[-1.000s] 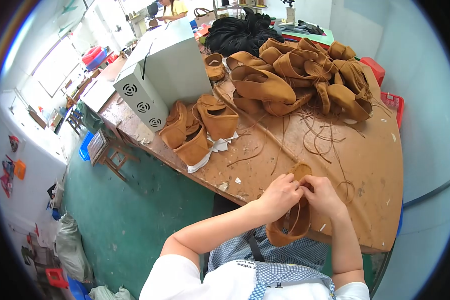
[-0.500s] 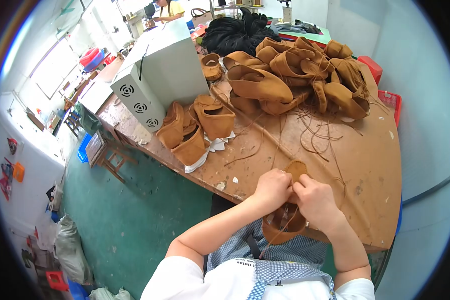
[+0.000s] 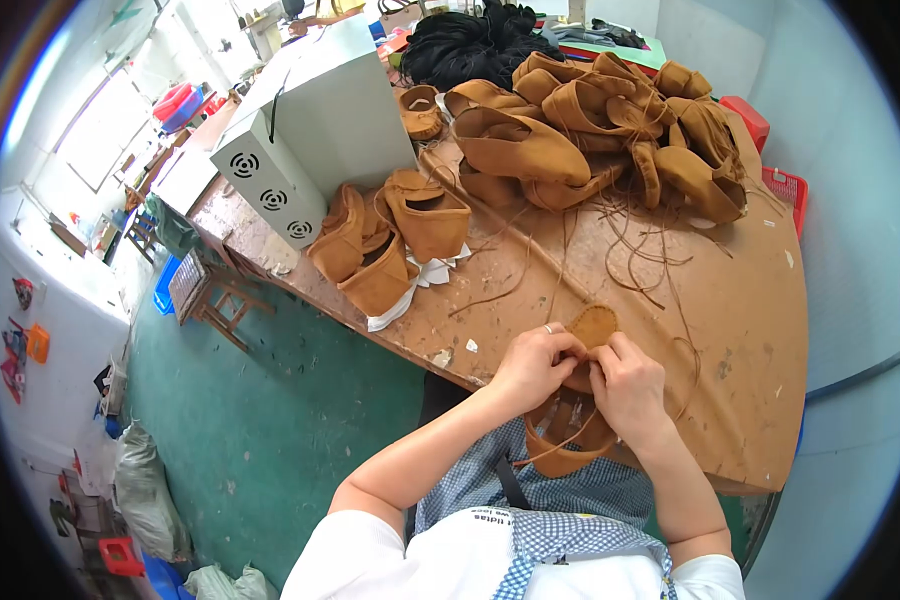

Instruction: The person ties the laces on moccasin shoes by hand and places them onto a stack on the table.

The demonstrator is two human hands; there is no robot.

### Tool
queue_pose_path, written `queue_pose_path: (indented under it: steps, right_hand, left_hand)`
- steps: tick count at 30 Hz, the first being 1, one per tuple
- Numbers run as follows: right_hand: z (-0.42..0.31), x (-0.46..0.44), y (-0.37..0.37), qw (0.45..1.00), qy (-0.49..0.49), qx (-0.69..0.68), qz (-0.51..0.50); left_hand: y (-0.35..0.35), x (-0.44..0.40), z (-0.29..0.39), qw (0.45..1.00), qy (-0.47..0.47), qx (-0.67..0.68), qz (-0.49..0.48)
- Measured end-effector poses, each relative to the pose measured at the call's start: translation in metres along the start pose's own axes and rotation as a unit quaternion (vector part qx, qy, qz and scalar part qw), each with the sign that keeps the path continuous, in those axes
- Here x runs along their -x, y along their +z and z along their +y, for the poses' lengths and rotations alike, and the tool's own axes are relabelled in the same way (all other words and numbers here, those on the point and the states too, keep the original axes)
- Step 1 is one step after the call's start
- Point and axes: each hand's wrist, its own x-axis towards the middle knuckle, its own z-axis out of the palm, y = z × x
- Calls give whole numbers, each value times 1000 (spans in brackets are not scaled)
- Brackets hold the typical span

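Note:
A brown suede moccasin-type shoe (image 3: 570, 455) hangs at the table's front edge, its heel part over my lap. Its rounded, stitch-holed tongue (image 3: 594, 325) points away from me beyond my fingers. My left hand (image 3: 542, 366) is closed in a pinch on the shoe near the base of the tongue, with a ring on one finger. Opposite it, my right hand (image 3: 628, 385) pinches the same spot, its fingertips almost touching the left ones. A thin brown lace (image 3: 560, 448) runs from under my hands across the shoe opening. What exactly lies between the fingertips is hidden.
A large pile of brown suede shoes (image 3: 520, 145) with loose laces covers the table's far side. More shoes (image 3: 375, 285) stand on white paper beside a white box with vents (image 3: 340, 110). Black strips (image 3: 475, 45) lie behind. A wooden stool (image 3: 215, 300) stands on the floor left.
My left hand has turned and drawn slightly left, so the fingertips show more and a ring is visible. The whole view has shifted slightly.

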Motion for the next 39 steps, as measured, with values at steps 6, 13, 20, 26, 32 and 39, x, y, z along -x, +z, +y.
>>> queue_pose_path:
  steps: [6,13,20,26,32,39]
  right_hand:
    - [2,6,8,996,43,-69,25]
    - [5,12,8,994,-1,-103,45]
    - [3,24,20,995,30,-62,68]
    - [-5,13,13,991,96,-46,81]
    - [13,-5,13,953,171,-243,52]
    - [16,-6,21,991,-8,18,135]
  left_hand:
    - [2,1,-4,1000,-12,26,7]
    - [8,3,-8,999,23,-5,42]
    - [9,8,7,997,-4,-77,26]
    - [6,7,13,991,46,-122,38]
    - [-1,5,21,964,154,-210,49]
    - [-28,9,29,884,250,-387,-74]
